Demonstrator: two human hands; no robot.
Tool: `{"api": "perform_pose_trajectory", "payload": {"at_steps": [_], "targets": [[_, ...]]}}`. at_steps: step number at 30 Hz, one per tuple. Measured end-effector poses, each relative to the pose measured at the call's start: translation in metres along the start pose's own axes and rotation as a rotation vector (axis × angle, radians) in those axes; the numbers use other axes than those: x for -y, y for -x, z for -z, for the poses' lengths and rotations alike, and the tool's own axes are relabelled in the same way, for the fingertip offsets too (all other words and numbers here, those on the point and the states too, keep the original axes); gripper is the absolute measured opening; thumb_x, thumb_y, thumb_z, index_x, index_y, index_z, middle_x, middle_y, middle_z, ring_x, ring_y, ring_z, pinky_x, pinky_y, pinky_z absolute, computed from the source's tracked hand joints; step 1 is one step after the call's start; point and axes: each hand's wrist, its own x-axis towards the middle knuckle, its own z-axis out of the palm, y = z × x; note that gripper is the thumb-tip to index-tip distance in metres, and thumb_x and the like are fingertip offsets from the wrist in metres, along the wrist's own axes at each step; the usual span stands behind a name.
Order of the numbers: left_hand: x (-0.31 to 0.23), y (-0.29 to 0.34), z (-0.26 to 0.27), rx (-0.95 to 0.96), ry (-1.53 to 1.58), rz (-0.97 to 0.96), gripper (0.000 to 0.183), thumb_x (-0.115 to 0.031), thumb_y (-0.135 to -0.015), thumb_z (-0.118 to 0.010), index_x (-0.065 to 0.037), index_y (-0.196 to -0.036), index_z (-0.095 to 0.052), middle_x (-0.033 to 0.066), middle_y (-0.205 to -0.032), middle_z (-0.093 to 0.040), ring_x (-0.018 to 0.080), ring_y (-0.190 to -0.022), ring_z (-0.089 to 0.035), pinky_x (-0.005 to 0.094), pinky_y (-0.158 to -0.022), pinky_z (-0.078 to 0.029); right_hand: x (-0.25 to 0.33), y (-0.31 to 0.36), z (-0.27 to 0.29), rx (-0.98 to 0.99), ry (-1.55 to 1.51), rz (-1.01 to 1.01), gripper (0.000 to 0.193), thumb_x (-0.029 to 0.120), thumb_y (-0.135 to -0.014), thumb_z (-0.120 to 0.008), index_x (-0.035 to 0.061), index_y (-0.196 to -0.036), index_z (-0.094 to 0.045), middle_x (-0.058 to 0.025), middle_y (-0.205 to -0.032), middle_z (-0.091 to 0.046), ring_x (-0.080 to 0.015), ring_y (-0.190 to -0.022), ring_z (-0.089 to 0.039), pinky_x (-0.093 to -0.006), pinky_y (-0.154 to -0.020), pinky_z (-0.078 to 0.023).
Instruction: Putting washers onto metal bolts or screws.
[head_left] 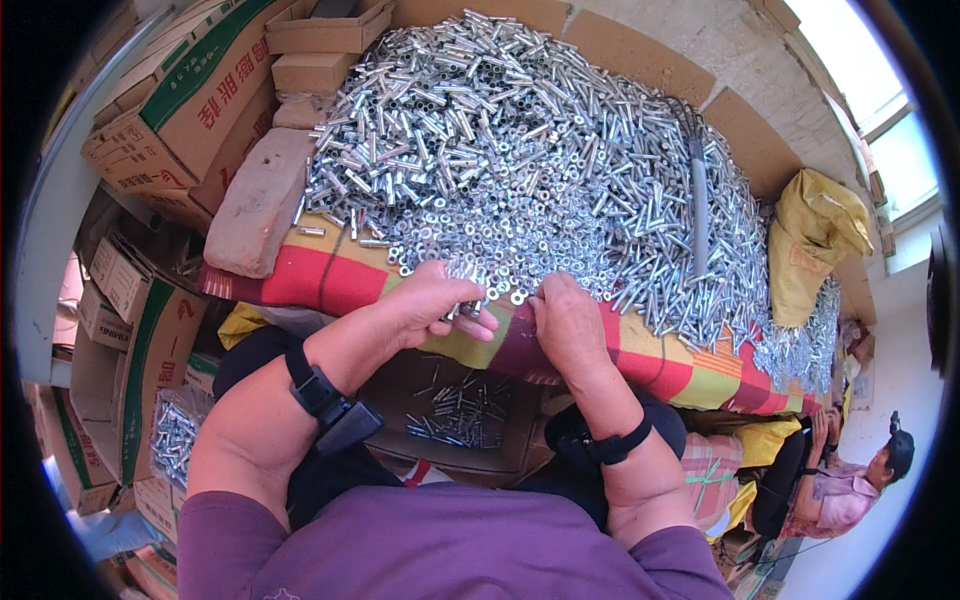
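A broad heap of shiny metal sleeves (430,150) covers the table, with loose washers and nuts (520,235) spread through its near middle. At the heap's near edge, my left hand (450,308) is curled around several small metal sleeves, partly hidden by the fingers. Just to its right, my right hand (567,318) is closed at the fingertips beside the washers. Whatever it pinches is too small to make out. Bolt-like pieces with thin shanks (460,410) lie in an open cardboard box (505,455) below, between my knees.
A checked cloth (340,275) covers the table's near edge. A brick-like block (262,200) sits at left beside stacked cartons (190,110). A grey bar (698,200) lies on the heap. At right are a yellow sack (815,240) and another seated person (830,480).
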Motion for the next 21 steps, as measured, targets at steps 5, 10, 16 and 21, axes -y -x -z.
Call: {"api": "perform_pose_trajectory", "payload": {"at_steps": [5,10,16,21], "targets": [[0.011,-0.014,-0.007,-0.079,-0.144,-0.189,0.017,-0.011,-0.085,-0.064,-0.002,-0.097,-0.055,0.0093,-0.077,-0.068,0.0095,-0.051,-0.058,0.0196,-0.037,-0.034,0.006,-0.005,-0.002,0.025,-0.126,0.045,0.011,0.006,-0.08,-0.061,0.0012,-0.085,-0.054,-0.0193,-0.083,-0.057,-0.0389,-0.077,-0.059,-0.0467,-0.068,-0.047],[0.018,-0.022,-0.006,-0.224,-0.264,-0.394,0.009,-0.009,-0.081,-0.069,-0.004,-0.08,-0.062,0.0041,-0.068,-0.065,0.0057,-0.045,-0.047,0.0209,-0.041,-0.035,0.013,-0.007,-0.003,0.119,-0.02,0.029,0.01,0.007,-0.08,-0.058,0.002,-0.086,-0.052,-0.02,-0.086,-0.057,-0.0409,-0.079,-0.059,-0.048,-0.068,-0.047],[0.027,-0.017,-0.005,-0.223,-0.606,-0.606,0.011,-0.009,-0.076,-0.073,-0.001,-0.076,-0.064,0.0016,-0.06,-0.06,0.0067,-0.047,-0.047,0.0257,-0.045,-0.039,0.001,-0.004,0.005,0.149,-0.975,-0.305,0.006,0.0,-0.083,-0.064,0.0003,-0.081,-0.058,-0.0039,-0.061,-0.058,-0.0058,-0.047,-0.05,-0.0225,-0.043,-0.042],[0.031,-0.021,-0.003,-0.206,-0.713,-0.589,0.019,-0.014,-0.07,-0.074,-0.001,-0.082,-0.066,0.0125,-0.07,-0.061,0.0218,-0.066,-0.059,0.0357,-0.065,-0.046,0.002,-0.001,0.008,0.255,-1.296,-0.427,0.003,0.002,-0.086,-0.063,0.0005,-0.085,-0.061,-0.0028,-0.065,-0.06,-0.0058,-0.048,-0.052,-0.0196,-0.042,-0.042]]}}
